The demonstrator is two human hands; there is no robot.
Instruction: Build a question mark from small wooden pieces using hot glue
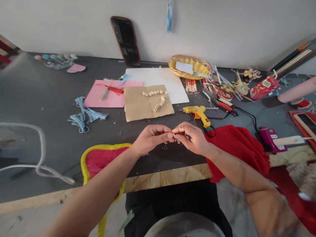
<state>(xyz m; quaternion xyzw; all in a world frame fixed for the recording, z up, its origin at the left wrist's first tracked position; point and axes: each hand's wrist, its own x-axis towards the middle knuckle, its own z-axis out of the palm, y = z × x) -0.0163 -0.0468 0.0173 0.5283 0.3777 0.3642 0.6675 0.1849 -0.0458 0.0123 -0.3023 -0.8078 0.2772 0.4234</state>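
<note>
My left hand (154, 138) and my right hand (191, 138) meet over the dark table near its front edge. Their fingertips pinch a tiny pale piece (173, 135) between them. Small pale bits lie on the table under my right hand. Beyond the hands, a brown paper sheet (135, 107) bears two short rows of small cream lumps, an upper row (154, 93) and a slanted row (159, 104). A yellow glue gun (200, 113) lies just past my right hand.
Blue tassels (85, 115) and pink paper (98, 95) lie left. At the back are a phone (126, 41) and a wicker basket (172, 67). Red cloth (237, 144), pliers (222, 104) and a juice box (264, 88) are right. A white cable (41, 144) curls at far left.
</note>
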